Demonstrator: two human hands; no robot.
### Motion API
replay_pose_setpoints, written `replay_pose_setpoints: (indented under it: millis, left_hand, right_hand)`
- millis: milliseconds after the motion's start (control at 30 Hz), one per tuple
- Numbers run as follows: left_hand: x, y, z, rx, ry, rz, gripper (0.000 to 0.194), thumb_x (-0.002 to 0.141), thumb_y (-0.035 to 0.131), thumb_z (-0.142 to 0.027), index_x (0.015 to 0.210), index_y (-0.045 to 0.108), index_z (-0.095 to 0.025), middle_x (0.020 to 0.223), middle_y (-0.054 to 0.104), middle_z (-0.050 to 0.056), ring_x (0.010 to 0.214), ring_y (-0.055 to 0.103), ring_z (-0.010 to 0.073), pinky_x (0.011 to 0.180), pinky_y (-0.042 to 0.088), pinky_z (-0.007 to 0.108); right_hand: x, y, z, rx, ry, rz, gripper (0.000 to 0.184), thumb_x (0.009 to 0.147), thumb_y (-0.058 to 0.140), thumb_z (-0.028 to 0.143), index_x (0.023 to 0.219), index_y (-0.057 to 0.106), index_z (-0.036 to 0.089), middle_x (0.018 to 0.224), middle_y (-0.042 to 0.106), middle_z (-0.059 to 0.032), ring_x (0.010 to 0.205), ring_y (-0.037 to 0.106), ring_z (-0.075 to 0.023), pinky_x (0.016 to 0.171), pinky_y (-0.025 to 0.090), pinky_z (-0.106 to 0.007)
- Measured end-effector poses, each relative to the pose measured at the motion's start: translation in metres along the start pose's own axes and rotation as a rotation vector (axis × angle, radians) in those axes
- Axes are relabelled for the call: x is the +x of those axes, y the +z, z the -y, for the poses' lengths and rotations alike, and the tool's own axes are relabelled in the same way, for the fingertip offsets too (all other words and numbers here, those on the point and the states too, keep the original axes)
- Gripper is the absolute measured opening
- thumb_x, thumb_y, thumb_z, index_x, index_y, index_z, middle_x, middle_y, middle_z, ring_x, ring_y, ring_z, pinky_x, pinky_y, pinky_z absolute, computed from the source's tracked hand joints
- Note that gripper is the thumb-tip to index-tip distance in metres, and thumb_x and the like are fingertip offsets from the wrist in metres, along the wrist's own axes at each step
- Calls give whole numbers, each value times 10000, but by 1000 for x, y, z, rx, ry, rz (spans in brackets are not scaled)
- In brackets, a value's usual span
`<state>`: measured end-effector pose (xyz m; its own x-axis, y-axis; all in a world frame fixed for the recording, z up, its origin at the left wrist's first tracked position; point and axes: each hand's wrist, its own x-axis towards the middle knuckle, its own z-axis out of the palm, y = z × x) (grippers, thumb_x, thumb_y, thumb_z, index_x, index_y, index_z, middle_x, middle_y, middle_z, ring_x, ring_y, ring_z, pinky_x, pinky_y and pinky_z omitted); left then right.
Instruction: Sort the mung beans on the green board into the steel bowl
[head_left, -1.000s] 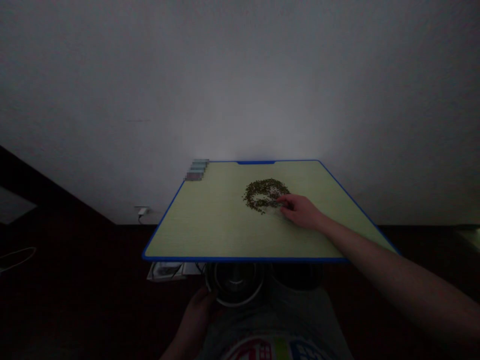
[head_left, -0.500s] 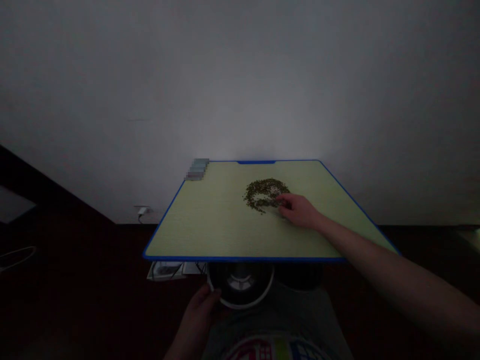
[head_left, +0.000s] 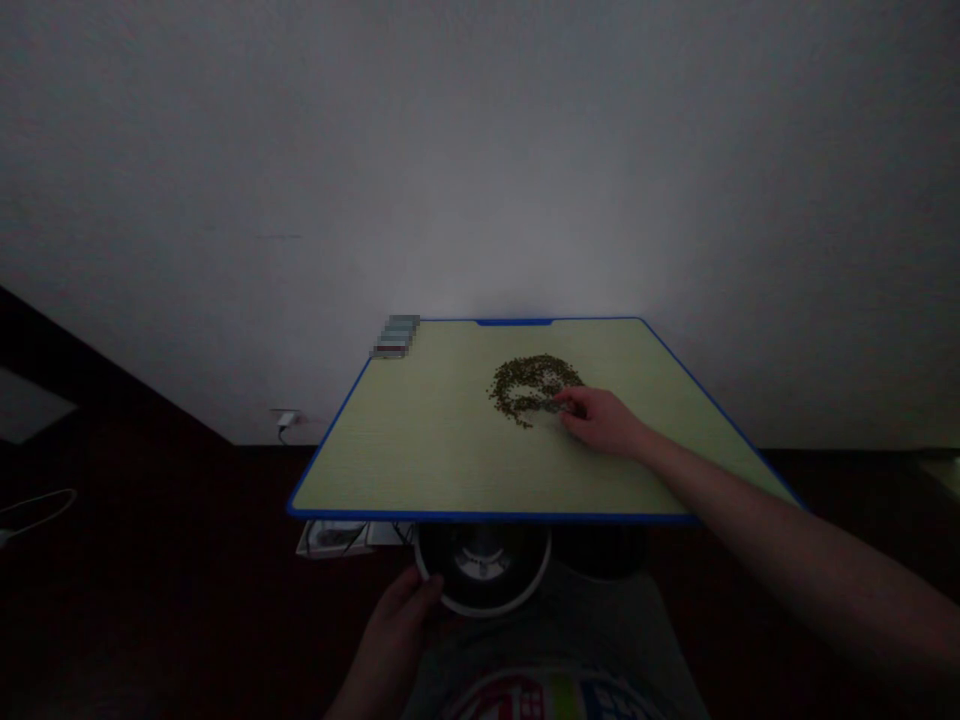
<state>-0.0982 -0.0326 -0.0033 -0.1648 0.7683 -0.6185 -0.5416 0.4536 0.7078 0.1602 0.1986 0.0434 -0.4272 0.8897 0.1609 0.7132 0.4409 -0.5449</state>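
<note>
A pile of small greenish-brown grains (head_left: 525, 385) lies on a pale green table top with a blue edge (head_left: 420, 460). My right hand (head_left: 604, 420) rests on the table at the pile's right rim, fingers curled together and pinching among the grains. What is between the fingertips is too small to make out. Below the table's near edge my left hand (head_left: 401, 600) grips the rim of a round white-rimmed bowl (head_left: 484, 570) held over my lap.
A white wall stands behind the table. A small blurred stack of objects (head_left: 395, 337) sits at the table's far left corner. A plug and cable (head_left: 285, 422) show at the wall base on the left. The floor around is dark.
The bowl and my left hand have shifted slightly right and forward under the table edge. My right hand stays at the pile with only small finger movement.
</note>
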Motion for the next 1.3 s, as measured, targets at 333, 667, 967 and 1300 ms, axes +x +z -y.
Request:
replay_pose_setpoints:
  millis: [333,667,967,1300]
  left_hand:
    - [-1,2,-2,2,10,-3,286,622,727,-287,876,686,-163,858,774,103,824,711,295,713,549,379]
    - [6,-6,1,33,-4,72,265,682,703,-289,922,671,-181,921,769,82,867,704,266,739,538,343]
    - [6,-7,3,31,-1,62,194,671,708,-295,818,664,-176,843,773,82,834,708,268,727,538,346]
    - [2,-2,-1,5,-22,62,182,679,707,-266,830,672,-171,835,776,82,831,712,273,724,540,342]
  right_hand:
    - [0,-1,6,-6,-13,26,316,755,523,226,1039,647,167,645,583,1,576,508,-125,572,362,-250]
    - [0,0,5,-26,4,8,304,759,515,235,1023,649,168,653,592,-7,601,514,-136,591,363,-261]
    - [-1,1,13,-16,-6,8,306,757,523,230,1030,644,163,661,601,-7,588,516,-134,575,363,-256]
    - [-2,3,18,-90,16,-50,308,762,531,224,1043,650,180,701,637,-23,637,549,-148,609,372,-259]
